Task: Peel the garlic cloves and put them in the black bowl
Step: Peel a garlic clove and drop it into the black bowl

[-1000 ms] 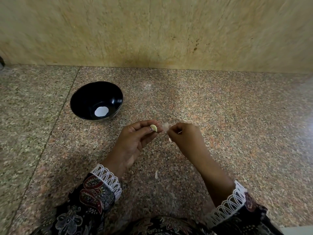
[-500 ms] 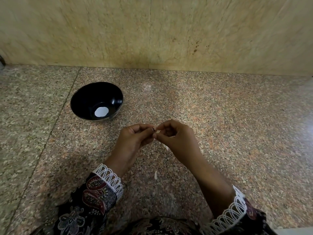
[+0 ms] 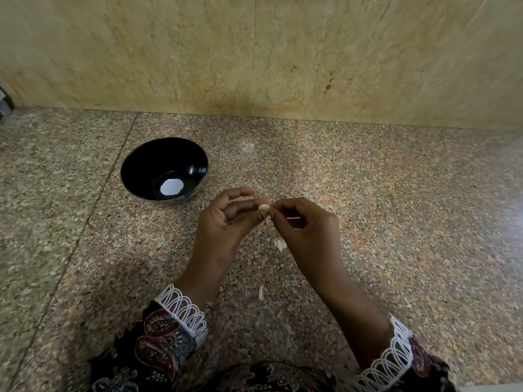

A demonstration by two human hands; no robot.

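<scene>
Garlic clove pinched between both hands

The left hand (image 3: 226, 219) holds a pale garlic clove (image 3: 263, 207) at its fingertips above the speckled surface (image 3: 396, 222); the right hand (image 3: 305, 227) pinches at the clove's edge. The black bowl (image 3: 147, 171) sits apart to the left. Peel scraps (image 3: 280, 244) lie below the hands

I count one black bowl (image 3: 164, 168) on the granite floor (image 3: 396, 207), and one garlic clove (image 3: 263, 207) pinched in the left hand (image 3: 223, 222), with the right hand (image 3: 305, 224) meeting it, so two hands in view. Two loose scraps of peel lie on the stone: one scrap (image 3: 280, 244) and a second sliver (image 3: 261, 293).
</scene>
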